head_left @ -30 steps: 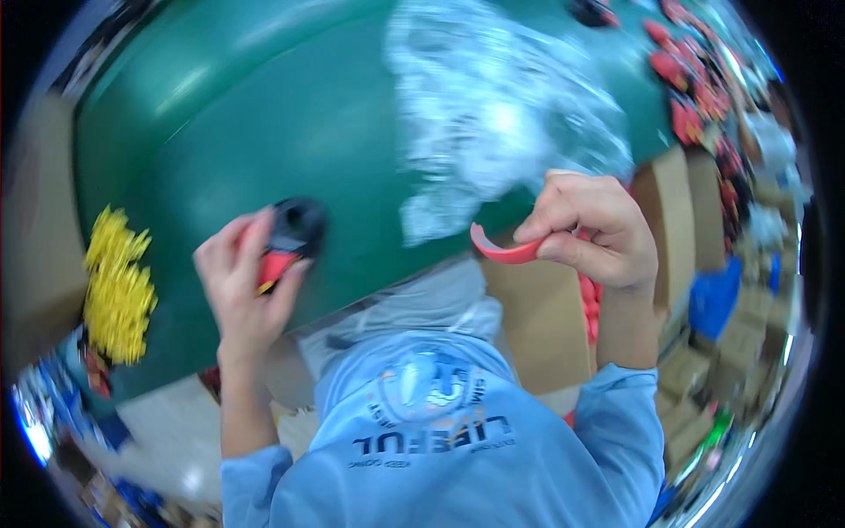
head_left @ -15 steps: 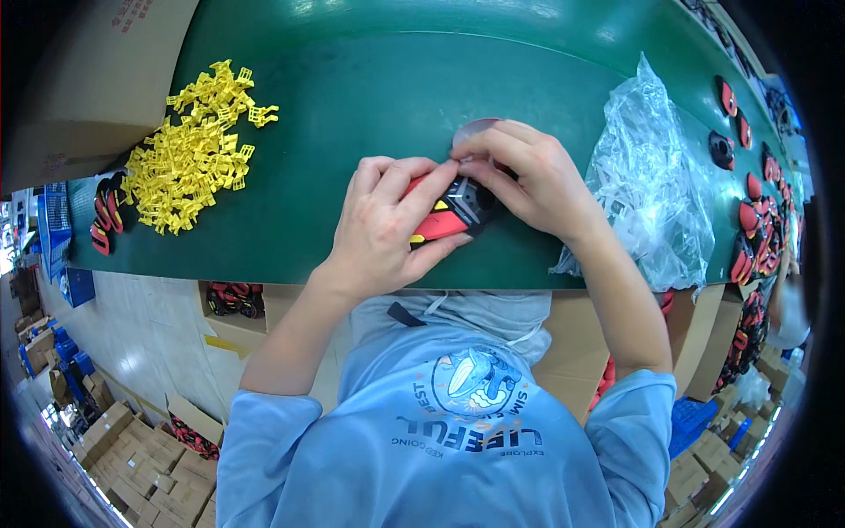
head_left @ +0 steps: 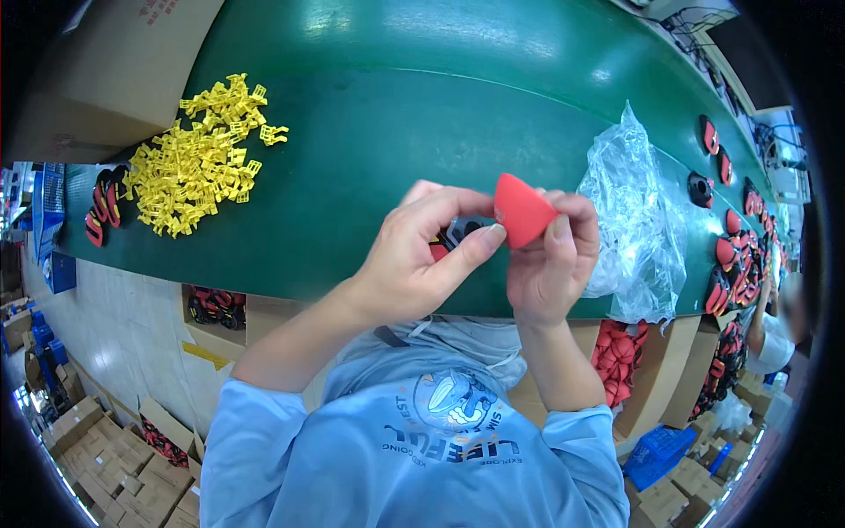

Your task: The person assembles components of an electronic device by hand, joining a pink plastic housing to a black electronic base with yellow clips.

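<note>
A smooth red shell-like piece (head_left: 521,211) with a pointed top is up between my two hands. My right hand (head_left: 556,255) grips its right edge between thumb and fingers. At its left edge, the thumb and forefinger of my left hand (head_left: 422,251) pinch it too. Behind the left hand shows part of a black and red plastic part (head_left: 462,231). Most of that part is hidden, and I cannot tell whether the left hand's other fingers hold it or it lies on the green table (head_left: 378,132).
Yellow plastic clips (head_left: 189,167) lie heaped at the left beside a large cardboard box (head_left: 114,79). A crumpled clear plastic bag (head_left: 638,211) lies to the right. Farther right are scattered red and black parts (head_left: 739,255). An open carton of red pieces (head_left: 619,361) stands below the table edge.
Both hands were low on the black and red part. Now the right hand has come nearer and holds the red piece, with the left thumb and forefinger at its edge. The view has shifted slightly.
</note>
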{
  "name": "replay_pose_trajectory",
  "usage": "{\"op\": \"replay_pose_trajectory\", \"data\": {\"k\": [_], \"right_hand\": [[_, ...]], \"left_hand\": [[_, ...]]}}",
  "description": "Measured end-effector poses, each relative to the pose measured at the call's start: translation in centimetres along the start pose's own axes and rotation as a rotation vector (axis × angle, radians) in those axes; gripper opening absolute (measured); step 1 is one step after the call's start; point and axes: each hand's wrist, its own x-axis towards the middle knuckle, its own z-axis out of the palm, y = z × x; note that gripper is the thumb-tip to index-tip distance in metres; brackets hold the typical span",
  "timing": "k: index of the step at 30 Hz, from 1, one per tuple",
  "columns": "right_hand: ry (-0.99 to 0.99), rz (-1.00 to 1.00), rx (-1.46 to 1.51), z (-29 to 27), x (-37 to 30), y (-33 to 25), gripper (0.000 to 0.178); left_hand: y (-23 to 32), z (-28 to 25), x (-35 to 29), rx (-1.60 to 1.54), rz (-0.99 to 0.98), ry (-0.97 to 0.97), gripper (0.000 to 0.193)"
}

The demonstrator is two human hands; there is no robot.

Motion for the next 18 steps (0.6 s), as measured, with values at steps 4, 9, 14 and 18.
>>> {"op": "replay_pose_trajectory", "data": {"k": [4,9,14,18], "right_hand": [[-0.052,-0.097,0.112,-0.5,-0.6,0.1,0.01],[-0.092,-0.002,-0.09,-3.1,-0.4,-1.3,0.023],[-0.265,0.221,-0.305,-4.9,0.3,-2.8,0.056],[-0.394,-0.101,-0.88,-3.9,0.7,-4.5,0.059]], "left_hand": [[0.1,1.7,-0.2,-0.864,-0.216,0.054,0.04],[0.7,0.7,0.4,-0.653,-0.118,0.111,0.031],[1.2,-0.4,0.5,0.142,0.125,-0.035,0.012],[0.9,1.4,0.0,-0.219,-0.19,0.028,0.017]]}}
